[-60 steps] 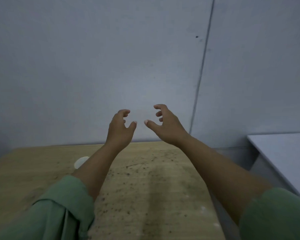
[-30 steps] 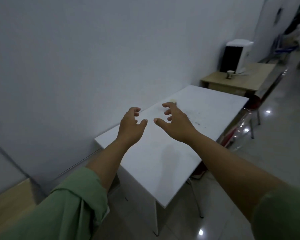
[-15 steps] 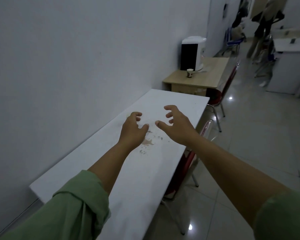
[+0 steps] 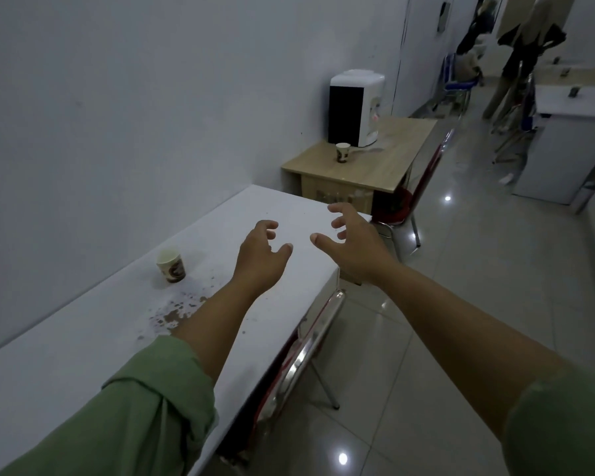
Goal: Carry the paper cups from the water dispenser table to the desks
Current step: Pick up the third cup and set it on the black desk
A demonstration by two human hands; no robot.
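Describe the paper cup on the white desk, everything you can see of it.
The paper cup is small, pale, with a dark printed pattern round its lower wall and a plain white rim. It stands upright with its mouth open; whether it holds anything cannot be told. It sits on the white desk near the wall, beside brown splashes on the desktop. Nothing touches it: the left hand hovers apart from it.
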